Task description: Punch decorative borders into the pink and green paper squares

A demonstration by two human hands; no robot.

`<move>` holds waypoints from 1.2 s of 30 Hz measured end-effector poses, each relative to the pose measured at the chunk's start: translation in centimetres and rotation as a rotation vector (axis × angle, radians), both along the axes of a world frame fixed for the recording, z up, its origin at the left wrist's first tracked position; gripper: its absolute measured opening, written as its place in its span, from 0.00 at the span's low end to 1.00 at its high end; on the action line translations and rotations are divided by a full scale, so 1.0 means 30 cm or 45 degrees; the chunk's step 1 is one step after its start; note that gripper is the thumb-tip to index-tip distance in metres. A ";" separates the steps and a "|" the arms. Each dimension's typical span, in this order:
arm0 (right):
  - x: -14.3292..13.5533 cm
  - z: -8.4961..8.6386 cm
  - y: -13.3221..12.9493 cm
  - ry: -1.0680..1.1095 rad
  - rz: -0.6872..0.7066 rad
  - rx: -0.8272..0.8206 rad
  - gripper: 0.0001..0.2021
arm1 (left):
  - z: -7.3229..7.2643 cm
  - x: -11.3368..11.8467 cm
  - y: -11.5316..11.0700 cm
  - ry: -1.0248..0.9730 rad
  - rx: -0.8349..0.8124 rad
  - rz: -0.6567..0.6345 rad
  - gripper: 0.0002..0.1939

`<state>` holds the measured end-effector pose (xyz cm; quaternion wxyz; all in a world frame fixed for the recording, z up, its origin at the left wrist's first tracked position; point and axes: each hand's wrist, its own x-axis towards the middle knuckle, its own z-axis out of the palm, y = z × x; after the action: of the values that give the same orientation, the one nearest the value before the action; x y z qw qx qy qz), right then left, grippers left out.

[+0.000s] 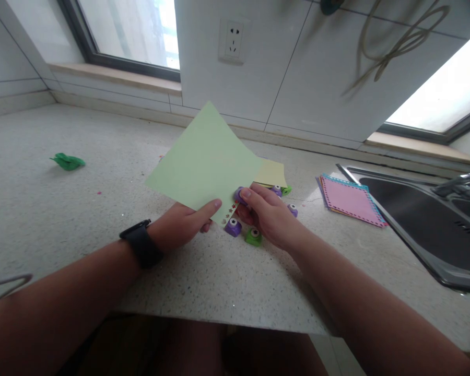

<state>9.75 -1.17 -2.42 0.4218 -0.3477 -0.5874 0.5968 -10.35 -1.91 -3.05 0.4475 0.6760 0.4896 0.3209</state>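
A pale green sheet of paper (pixel 207 162) is held up at a slant above the counter. My left hand (pixel 188 222) pinches its lower edge, thumb on top. A row of small punched shapes runs along the edge nearest my right hand (pixel 264 211). That hand is closed round a purple craft punch (pixel 240 195), its thumb on the button, at the paper's edge. Just below lie another purple punch (pixel 233 227) and a green punch (pixel 254 236), both with star-marked white tops. More purple punches (pixel 292 210) sit beyond my right hand, partly hidden.
Yellowish paper (pixel 272 172) lies behind the green sheet. Right of it is a stack of coloured sheets with a pink one (pixel 352 199) on top, its edges punched, beside the steel sink (pixel 411 230). A crumpled green item (pixel 68 161) rests at the left.
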 end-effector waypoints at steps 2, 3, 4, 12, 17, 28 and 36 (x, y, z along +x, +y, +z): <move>-0.001 0.001 -0.001 0.001 0.001 0.001 0.15 | 0.000 0.000 0.002 -0.002 0.001 -0.003 0.23; -0.002 0.001 -0.002 0.003 0.002 0.001 0.15 | -0.001 -0.001 0.003 -0.003 0.003 -0.009 0.23; -0.002 0.002 -0.002 0.007 0.004 0.001 0.15 | -0.001 -0.001 0.005 -0.006 0.006 -0.015 0.23; -0.002 0.005 -0.003 0.051 0.040 -0.004 0.13 | -0.007 -0.007 0.012 0.004 0.033 -0.066 0.24; 0.000 0.001 -0.003 0.035 0.031 0.010 0.13 | -0.010 -0.008 0.009 0.004 0.029 -0.068 0.24; 0.002 -0.008 0.000 -0.019 0.007 0.015 0.14 | -0.016 -0.011 0.012 0.007 0.052 -0.092 0.25; -0.007 -0.001 -0.003 0.019 -0.011 -0.001 0.13 | -0.005 -0.011 0.011 0.070 0.061 -0.123 0.26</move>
<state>9.53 -1.25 -2.46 0.4288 -0.3459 -0.5823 0.5978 -10.68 -1.59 -3.21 0.4327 0.7179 0.4607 0.2918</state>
